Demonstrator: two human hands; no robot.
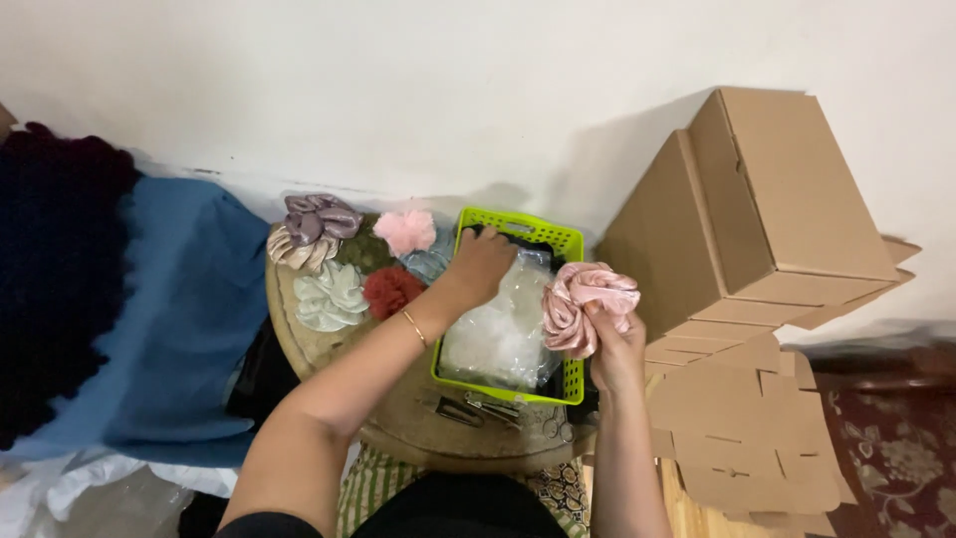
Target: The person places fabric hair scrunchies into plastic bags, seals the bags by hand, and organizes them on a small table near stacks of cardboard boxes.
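Item: pink satin scrunchie, clasped in the right hand, grip clenched round its lower folds, held just off the right rim of the green basket.

Left hand: inside the basket at its far end, fingers curled on the clear plastic bags; whether it grasps one cannot be told.

Relation: the basket lies directly left of the scrunchie; the right hand is nearer.

Also on the round bench: five loose scrunchies left of the basket.

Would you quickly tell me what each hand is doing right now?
Left hand: reaching into the green basket, resting on the clear plastic bags; whether it grips one cannot be told.
Right hand: closed on a pink satin scrunchie.
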